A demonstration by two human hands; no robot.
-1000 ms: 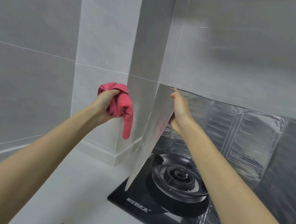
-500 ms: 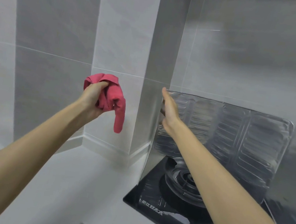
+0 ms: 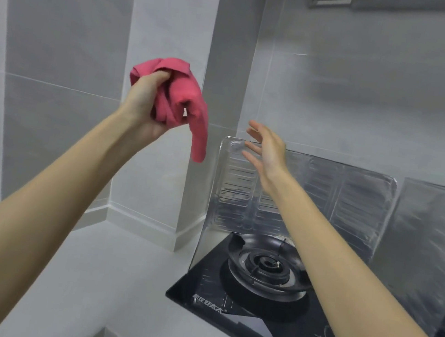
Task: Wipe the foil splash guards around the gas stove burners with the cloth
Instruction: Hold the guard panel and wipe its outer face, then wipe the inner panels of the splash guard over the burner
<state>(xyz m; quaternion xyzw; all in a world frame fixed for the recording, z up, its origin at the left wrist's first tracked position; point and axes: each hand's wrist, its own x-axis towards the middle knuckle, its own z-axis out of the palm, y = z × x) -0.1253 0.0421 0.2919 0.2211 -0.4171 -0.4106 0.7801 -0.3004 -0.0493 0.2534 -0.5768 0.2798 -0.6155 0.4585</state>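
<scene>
Cloth [image 3: 181,98], red and bunched, sits in the left hand [image 3: 145,105], whose grip is closed tight around it; one loose end hangs down below the fist, clear of every surface. This hand is raised in front of the tiled wall column [image 3: 225,82], up and to the left of the foil splash guard [image 3: 323,200]. The right hand [image 3: 269,149] is empty, its grip fully open with fingers [image 3: 253,126] spread, level with the upper left corner of the foil splash guard; whether the fingers touch the foil cannot be told. The foil splash guard stands upright along the back and left edges of the black gas stove [image 3: 245,316], with embossed ribbed panels, directly behind the burner [image 3: 267,267]. A second foil panel [image 3: 429,242] stands to the right of the first, just beside it. The gas stove is set into the white tabletop [image 3: 101,274], which extends left from the foil splash guard to the wall corner.
</scene>
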